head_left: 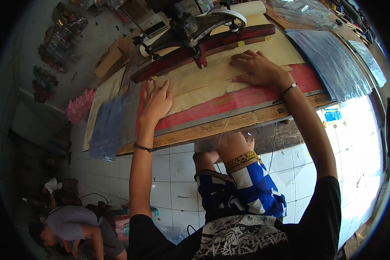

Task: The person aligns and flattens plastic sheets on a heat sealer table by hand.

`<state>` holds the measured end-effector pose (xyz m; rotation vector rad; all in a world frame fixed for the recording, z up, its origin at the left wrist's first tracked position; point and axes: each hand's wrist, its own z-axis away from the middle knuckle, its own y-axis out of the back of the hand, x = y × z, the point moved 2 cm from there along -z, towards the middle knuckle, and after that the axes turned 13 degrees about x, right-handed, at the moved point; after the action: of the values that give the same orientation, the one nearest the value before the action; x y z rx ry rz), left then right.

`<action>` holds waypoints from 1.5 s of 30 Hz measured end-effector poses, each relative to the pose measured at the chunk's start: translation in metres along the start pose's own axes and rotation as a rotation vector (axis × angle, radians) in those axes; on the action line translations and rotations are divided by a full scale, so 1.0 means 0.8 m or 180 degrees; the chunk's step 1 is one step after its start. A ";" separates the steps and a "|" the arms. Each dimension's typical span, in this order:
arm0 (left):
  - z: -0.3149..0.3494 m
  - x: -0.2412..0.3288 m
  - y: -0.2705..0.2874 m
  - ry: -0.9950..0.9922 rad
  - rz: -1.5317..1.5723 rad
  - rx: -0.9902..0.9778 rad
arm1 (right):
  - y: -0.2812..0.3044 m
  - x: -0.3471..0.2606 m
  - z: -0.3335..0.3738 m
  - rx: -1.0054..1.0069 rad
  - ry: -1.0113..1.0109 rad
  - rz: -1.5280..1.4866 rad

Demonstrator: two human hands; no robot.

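Observation:
My left hand (157, 102) lies with its fingers stretched out on the left part of a tan sheet (199, 89), which looks like paper or tape-covered board. On the right part of the same sheet my right hand (260, 69) rests flat, fingers spread. Beneath the sheet is a red pad (208, 110) on a wood-edged bench (229, 122). Just beyond my hands hangs a long dark-red bar (242, 36) under a black metal frame, part of a press-like machine. Thin clear plastic film (247, 135) hangs over the bench's near edge, its outline hard to make out.
Stacks of clear bluish plastic sheets lie at the right (329, 65) and left (106, 125) of the bench. An open cardboard box (112, 58) and a pink bundle (80, 105) are at the far left. Another person (78, 227) bends down at the lower left.

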<state>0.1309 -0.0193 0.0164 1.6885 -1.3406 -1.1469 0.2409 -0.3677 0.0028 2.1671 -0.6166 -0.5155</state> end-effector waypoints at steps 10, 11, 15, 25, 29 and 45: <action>0.010 -0.007 -0.011 -0.0242 0.0633 0.0192 | 0.003 -0.014 -0.010 -0.0134 -0.0051 -0.0023; 0.010 -0.010 -0.014 -0.0341 0.0692 0.0288 | 0.004 -0.019 -0.012 -0.0222 -0.0097 -0.0015; 0.008 -0.013 -0.009 -0.0461 0.1122 0.0177 | 0.000 -0.020 -0.014 -0.0151 -0.0136 -0.0035; -0.003 -0.019 -0.004 0.0016 0.1603 0.0002 | 0.007 -0.027 -0.022 -0.0334 -0.0181 -0.0136; -0.002 -0.022 -0.013 0.0120 0.1714 0.0144 | 0.009 -0.029 -0.026 -0.0284 -0.0202 -0.0150; -0.004 -0.031 -0.025 -0.0004 0.1741 -0.0040 | 0.010 -0.025 -0.023 -0.0252 -0.0169 -0.0021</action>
<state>0.1395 0.0093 0.0051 1.1945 -1.6532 -0.8291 0.2332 -0.3493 0.0228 2.0872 -0.6079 -0.5930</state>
